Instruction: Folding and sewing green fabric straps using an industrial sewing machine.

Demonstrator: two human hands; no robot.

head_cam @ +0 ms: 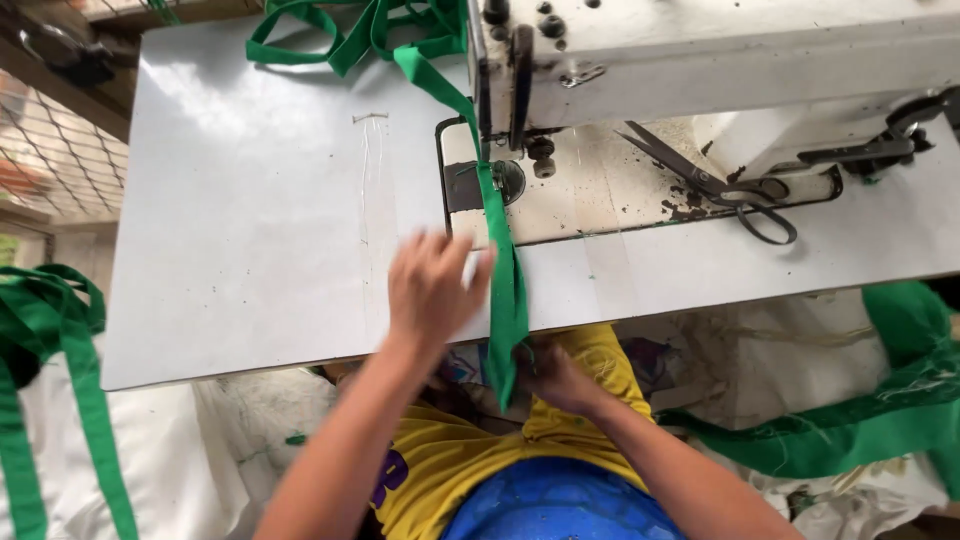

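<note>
A folded green fabric strip (502, 255) runs from the needle area of a white sewing machine (700, 50) down over the front edge of the white table (250, 220). My left hand (430, 290) rests flat on the table, fingers spread, touching the strip's left side. Below the table edge, my right hand (555, 378) pinches the hanging end of the strip. More of the green strip (350, 35) lies looped behind the machine at the table's back.
Black scissors (715, 185) lie on the machine bed to the right of the needle. Green strips (60, 380) hang at the left, and green cloth (880, 410) lies on white sacks at the right. Wire mesh shows at the far left.
</note>
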